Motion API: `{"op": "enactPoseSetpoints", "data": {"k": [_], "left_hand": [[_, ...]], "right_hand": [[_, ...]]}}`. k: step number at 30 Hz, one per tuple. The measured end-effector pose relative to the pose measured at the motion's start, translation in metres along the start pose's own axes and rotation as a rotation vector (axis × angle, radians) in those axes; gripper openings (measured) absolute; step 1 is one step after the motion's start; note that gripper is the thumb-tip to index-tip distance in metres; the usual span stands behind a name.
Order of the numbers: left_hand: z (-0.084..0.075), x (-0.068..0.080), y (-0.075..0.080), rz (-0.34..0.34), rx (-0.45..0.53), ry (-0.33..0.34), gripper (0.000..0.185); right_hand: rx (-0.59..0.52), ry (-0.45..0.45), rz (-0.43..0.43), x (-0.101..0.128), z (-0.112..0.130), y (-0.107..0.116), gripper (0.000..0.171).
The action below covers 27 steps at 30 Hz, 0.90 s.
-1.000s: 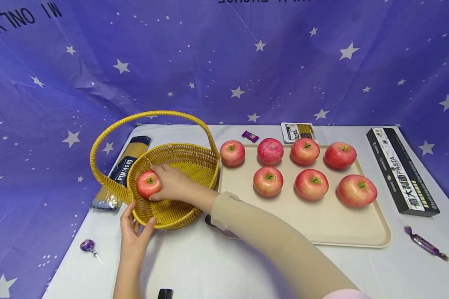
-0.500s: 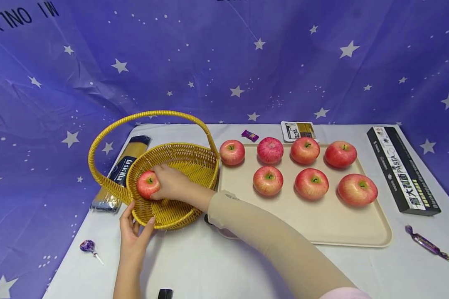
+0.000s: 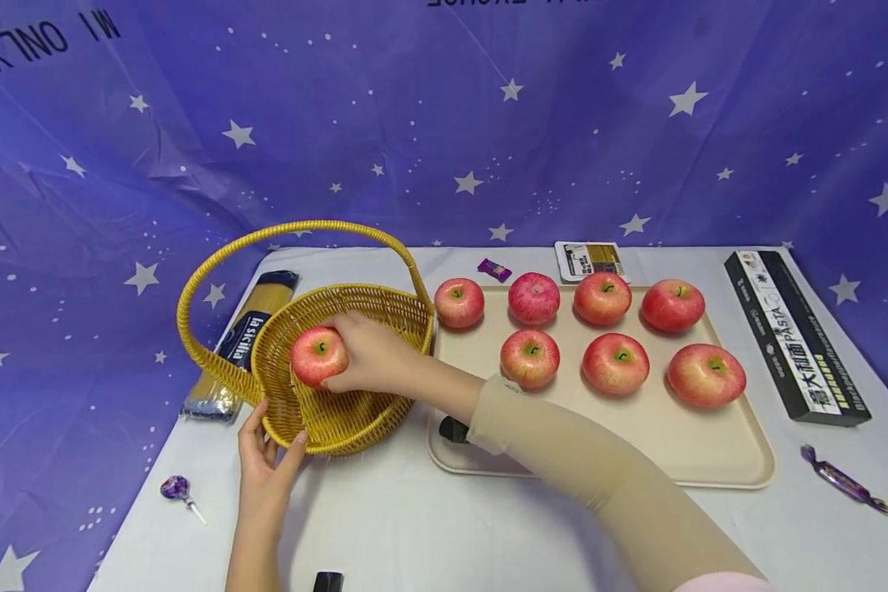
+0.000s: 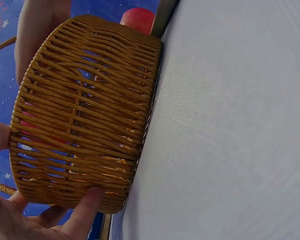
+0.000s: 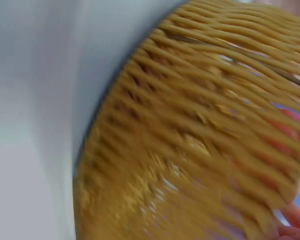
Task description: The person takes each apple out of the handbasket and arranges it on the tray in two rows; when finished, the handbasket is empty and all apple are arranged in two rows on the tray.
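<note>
In the head view my right hand (image 3: 344,353) reaches into a yellow wicker basket (image 3: 340,423) and grips a red apple (image 3: 312,355) near the basket's middle. My left hand (image 3: 274,436) rests against the basket's front wall, thumb and fingers spread along the rim. The left wrist view has the same basket (image 4: 85,115) side-on, with my fingers (image 4: 82,212) pressed on the weave and a red apple (image 4: 137,20) beyond it. The right wrist view is blurred: the basket wall (image 5: 200,140) fills it, with red showing through the weave.
A beige tray (image 3: 710,460) right of the basket carries several red apples (image 3: 616,363). A black pasta box (image 3: 792,337) lies far right and a spaghetti pack (image 3: 240,337) behind the basket. A lollipop (image 3: 173,489) and wrapped candy (image 3: 844,481) lie near the front.
My right hand has carried the apple from the basket's left wall rightward and slightly up, toward the middle. The forearm has drawn back to the right. The left hand has stayed put.
</note>
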<state>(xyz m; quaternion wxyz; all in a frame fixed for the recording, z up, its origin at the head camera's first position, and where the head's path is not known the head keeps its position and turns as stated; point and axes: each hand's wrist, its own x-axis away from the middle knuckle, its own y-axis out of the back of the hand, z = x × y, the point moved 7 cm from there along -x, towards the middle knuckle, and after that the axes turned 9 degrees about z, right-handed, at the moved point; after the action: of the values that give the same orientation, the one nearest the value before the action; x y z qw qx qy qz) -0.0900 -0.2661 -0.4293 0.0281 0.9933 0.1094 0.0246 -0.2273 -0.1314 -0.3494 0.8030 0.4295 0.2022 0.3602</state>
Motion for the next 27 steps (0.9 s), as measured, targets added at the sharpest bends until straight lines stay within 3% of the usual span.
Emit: {"op": "enactPoseSetpoints", "data": {"k": [7, 13, 19, 27], "left_hand": [[0.000, -0.001, -0.001, 0.009, -0.010, 0.014, 0.073], [0.002, -0.001, 0.000, 0.013, 0.000, 0.013, 0.074], [0.004, -0.001, 0.001, 0.015, -0.007, 0.021, 0.073], [0.001, 0.001, -0.001, 0.021, 0.023, 0.010, 0.074]], "right_hand": [[-0.113, -0.007, -0.128, 0.064, -0.017, 0.061, 0.076], [-0.225, -0.059, -0.224, 0.112, -0.052, 0.087, 0.076], [-0.118, -0.164, -0.218, 0.137, -0.086, 0.080, 0.078], [-0.033, -0.238, -0.132, 0.132, -0.108, 0.046, 0.076]]}}
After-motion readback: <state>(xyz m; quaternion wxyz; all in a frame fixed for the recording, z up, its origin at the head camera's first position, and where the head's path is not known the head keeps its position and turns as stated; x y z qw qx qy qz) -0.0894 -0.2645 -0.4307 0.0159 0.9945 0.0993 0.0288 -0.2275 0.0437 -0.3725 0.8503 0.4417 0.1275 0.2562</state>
